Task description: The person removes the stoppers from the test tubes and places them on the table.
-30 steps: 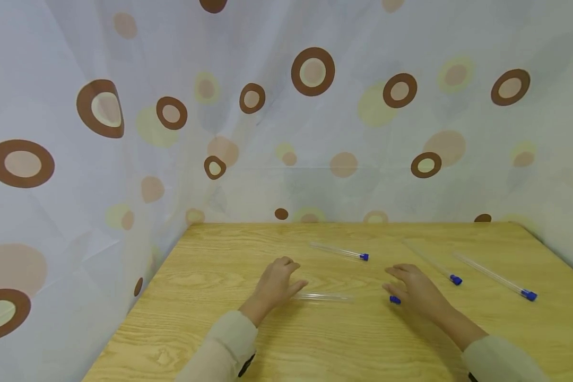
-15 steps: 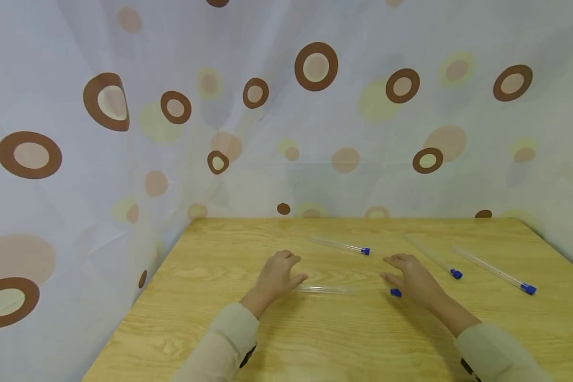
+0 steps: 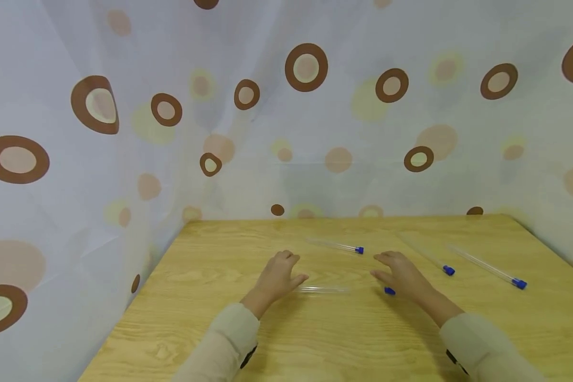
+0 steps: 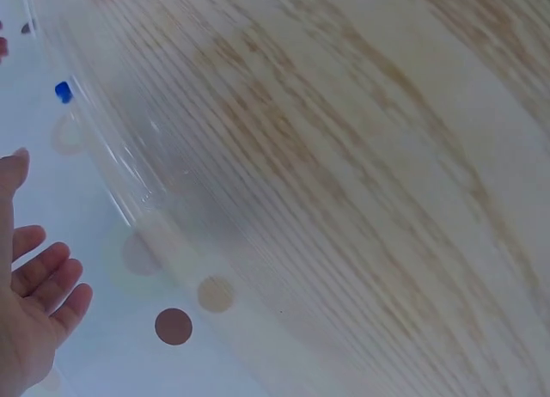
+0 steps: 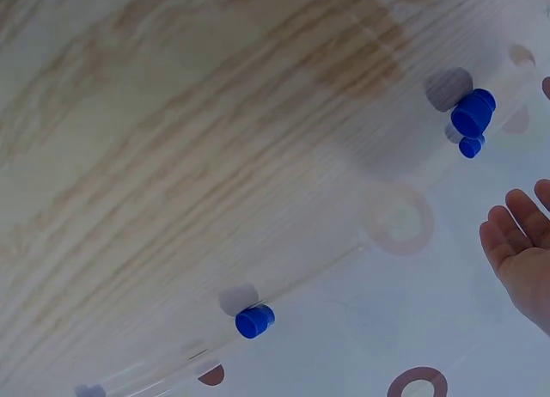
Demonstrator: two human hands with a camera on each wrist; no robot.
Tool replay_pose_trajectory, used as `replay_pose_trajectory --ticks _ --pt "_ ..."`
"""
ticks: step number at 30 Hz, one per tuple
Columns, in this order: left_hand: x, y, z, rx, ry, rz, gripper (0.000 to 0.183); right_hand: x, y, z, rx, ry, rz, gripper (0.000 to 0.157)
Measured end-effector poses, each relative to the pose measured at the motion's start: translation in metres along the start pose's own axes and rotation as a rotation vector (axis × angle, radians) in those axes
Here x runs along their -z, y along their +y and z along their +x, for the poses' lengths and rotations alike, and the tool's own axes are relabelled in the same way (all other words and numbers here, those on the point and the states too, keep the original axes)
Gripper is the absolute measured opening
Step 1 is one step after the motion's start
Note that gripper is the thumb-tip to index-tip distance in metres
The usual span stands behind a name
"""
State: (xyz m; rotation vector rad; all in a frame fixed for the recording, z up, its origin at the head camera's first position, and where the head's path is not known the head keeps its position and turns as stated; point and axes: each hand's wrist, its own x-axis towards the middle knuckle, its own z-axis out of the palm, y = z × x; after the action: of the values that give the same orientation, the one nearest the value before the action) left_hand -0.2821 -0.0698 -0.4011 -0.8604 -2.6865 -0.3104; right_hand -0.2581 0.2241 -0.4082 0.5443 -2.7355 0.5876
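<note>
In the head view my left hand (image 3: 273, 280) is held with relaxed, spread fingers at the left end of a clear, uncapped tube (image 3: 324, 290). That tube lies crosswise on the wooden table (image 3: 286, 339). My right hand (image 3: 405, 277) hovers around a loose blue cap (image 3: 389, 291), partly covered by the hand, and grips nothing. The left wrist view has the left hand (image 4: 39, 307) with fingers apart and nothing in them. Fingers of the right hand (image 5: 526, 259) extend loosely in the right wrist view, apart from a blue cap (image 5: 473, 113).
Behind the hands lies a clear tube (image 3: 334, 244) with a blue cap. Two more blue-capped tubes, one nearer (image 3: 427, 254) and one farther right (image 3: 487, 264), slant across the right side. A dotted curtain (image 3: 344, 122) encloses the table's back and sides.
The head view has shifted slightly. Both hands stay almost in place, the right one moving a little to the left. The tubes and the loose cap keep their places on the table.
</note>
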Motion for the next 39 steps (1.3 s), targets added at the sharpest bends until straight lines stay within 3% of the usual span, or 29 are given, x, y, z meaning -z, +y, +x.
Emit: replay_pose_trajectory --ticks 18,32,39 --pt "0.005 -0.007 0.014 0.001 -0.017 0.032 0.048 -0.002 0.003 0.016 -0.026 -0.03 0.03 0.042" --pt "0.004 -0.011 0.023 0.01 -0.049 0.009 0.05 -0.007 0.006 0.031 -0.002 -0.043 -0.029 0.041" --pt "0.003 -0.013 0.032 0.021 -0.082 0.039 0.052 -0.01 0.007 0.039 -0.038 -0.091 -0.002 0.044"
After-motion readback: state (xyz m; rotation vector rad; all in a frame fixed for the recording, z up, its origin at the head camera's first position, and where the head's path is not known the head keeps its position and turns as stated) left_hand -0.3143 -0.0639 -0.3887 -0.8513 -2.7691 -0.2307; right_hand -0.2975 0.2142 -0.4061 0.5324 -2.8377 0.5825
